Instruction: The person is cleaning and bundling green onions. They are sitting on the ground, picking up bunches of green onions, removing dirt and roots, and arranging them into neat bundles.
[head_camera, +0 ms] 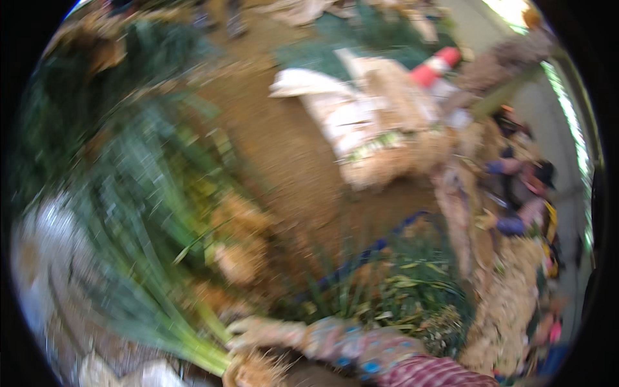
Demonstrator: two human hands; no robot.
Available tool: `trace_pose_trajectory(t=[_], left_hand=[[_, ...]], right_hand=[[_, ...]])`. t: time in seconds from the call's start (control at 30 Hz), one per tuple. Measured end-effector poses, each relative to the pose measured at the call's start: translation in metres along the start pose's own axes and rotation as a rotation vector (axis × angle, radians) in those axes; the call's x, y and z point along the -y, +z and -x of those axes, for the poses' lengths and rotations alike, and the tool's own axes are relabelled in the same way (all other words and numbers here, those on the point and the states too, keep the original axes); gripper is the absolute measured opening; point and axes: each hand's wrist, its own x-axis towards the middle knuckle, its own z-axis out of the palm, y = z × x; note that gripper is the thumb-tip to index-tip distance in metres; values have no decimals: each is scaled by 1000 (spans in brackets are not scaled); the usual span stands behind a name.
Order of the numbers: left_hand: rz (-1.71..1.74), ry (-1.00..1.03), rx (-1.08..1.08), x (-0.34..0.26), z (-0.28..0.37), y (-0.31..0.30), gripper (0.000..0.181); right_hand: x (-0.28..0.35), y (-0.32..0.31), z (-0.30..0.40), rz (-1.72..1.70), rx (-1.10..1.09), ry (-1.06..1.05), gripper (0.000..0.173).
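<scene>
The whole view is blurred by motion. My right hand [258, 334], in a pale glove below a patterned sleeve, reaches in from the lower right. Its fingers lie at the lower end of a bundle of long green onions or leeks [193, 346], whose leaves fan out to the upper left. Just below, a tan shape curves around the stalks beside the pale roots [258, 372]; whether it is my left hand is not clear. The grip of the right hand is blurred. More leafy stalks [159, 193] with fibrous roots [242, 242] lie just beyond.
Beyond the brown ground [290, 159] lies a stack of trimmed stalks with roots [382, 159], near a red and white cone [435, 67]. Loose green leaves [416, 275] and a blue strip [358, 261] lie right of centre. Co-workers [522, 184] are at the right; dark leaves [53, 111] are heaped left.
</scene>
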Motion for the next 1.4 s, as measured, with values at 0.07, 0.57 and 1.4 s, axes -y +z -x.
trace_pose_trajectory(t=[0.07,0.57,1.4], left_hand=[[-46,-6,-55,1,-12,7,39],[-230,32,-129,6,-19,34,35],[136,352,561,-67,114,119,44]], right_hand=[[-22,19,-10,277,-238,-291,31],[-36,49,1,277,-763,-289,22],[-88,-35,153,214,-293,303,42]])
